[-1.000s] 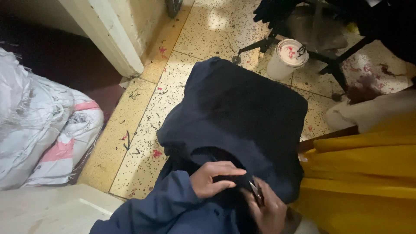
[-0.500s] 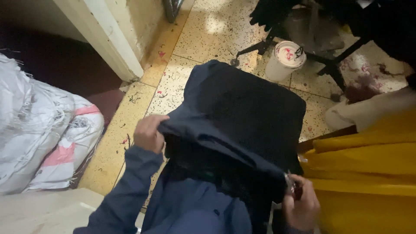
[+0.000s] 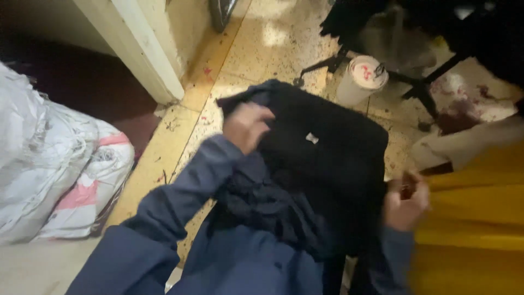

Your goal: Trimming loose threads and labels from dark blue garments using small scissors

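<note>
A dark navy garment is spread over my lap, with a small white label showing near its middle. My left hand grips the garment's upper left edge and lifts it, blurred by motion. At the right side, next to a yellow cloth, my right hand pinches the garment's edge. Both my arms are in blue sleeves.
White and pink sacks lie at the left by a white door frame. A white plastic tub stands on the speckled tile floor beside black chair legs. Reddish stains mark the floor at the right.
My hands have moved apart from the garment's lower middle. The left went up and left with the edge, the right went to the right side, and the garment has opened out.
</note>
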